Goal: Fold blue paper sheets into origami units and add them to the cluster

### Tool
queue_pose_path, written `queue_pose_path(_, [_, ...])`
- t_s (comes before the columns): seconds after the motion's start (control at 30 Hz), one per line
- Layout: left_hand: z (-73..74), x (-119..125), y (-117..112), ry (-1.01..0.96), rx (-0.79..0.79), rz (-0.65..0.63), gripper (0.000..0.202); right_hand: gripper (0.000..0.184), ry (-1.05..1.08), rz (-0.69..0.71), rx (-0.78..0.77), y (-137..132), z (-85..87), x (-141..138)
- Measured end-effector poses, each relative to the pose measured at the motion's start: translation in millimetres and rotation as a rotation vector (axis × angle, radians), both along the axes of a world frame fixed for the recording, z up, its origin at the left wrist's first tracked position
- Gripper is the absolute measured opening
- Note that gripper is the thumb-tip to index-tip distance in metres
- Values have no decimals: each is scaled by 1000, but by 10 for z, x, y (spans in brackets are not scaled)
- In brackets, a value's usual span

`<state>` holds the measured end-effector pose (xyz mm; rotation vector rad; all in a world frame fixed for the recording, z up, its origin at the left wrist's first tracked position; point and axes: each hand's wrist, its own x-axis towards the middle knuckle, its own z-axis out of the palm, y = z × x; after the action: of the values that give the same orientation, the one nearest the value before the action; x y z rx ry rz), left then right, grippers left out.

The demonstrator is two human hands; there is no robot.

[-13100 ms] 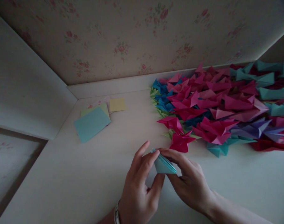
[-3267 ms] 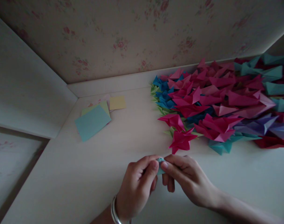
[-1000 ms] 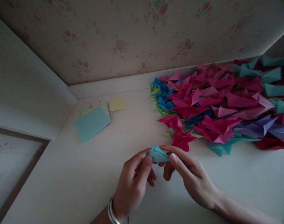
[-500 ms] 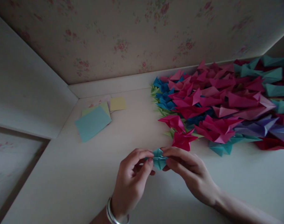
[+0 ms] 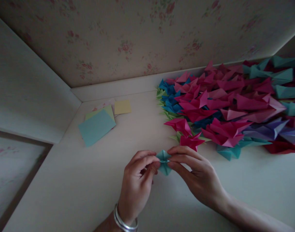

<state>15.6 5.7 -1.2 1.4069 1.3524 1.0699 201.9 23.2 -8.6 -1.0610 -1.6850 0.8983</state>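
A small teal folded paper point(image 5: 164, 167) is held between my two hands above the white table, its center crease running across between my fingertips. My left hand point(image 5: 140, 180) pinches its left end between thumb and fingers, with a silver bangle point(image 5: 124, 222) around that wrist. On the other end, my right hand point(image 5: 196, 174) has thumb and fingers closed. Both ends of the paper are hidden under the fingers. Just beyond my right hand lies a magenta folded paper piece point(image 5: 189, 141).
A large heap of folded paper pieces point(image 5: 225, 106) in pink, blue, green, purple and teal covers the back right. At the left lie a teal paper sheet point(image 5: 97, 128), a green sheet point(image 5: 110, 111) and a small yellow sheet point(image 5: 122, 107). A white panel point(image 5: 28, 71) and flowered wall border the table point(image 5: 72, 187).
My fingers have shifted on the teal paper, the two hands pinching closer in at its center. The paper now shows as a narrower diamond and sits slightly higher in view.
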Motion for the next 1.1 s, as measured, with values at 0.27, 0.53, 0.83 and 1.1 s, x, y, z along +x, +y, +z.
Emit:
queue_pose_path(0.27, [-7,-23,65,-311,-212,231,21,8,249,-133,-210,24,-56,-13])
queue_pose_path(0.53, [56,-21,51,-188,-140,147,27,18,433,-195,-301,61,-67,-69])
queue_pose_path(0.83, [77,26,40,-180,-41,87,23,21,404,-169,-331,83,-120,-46])
queue_pose_path(1.1, [95,-33,105,-246,-214,201,32,19,384,-8,-385,57,-7,-24])
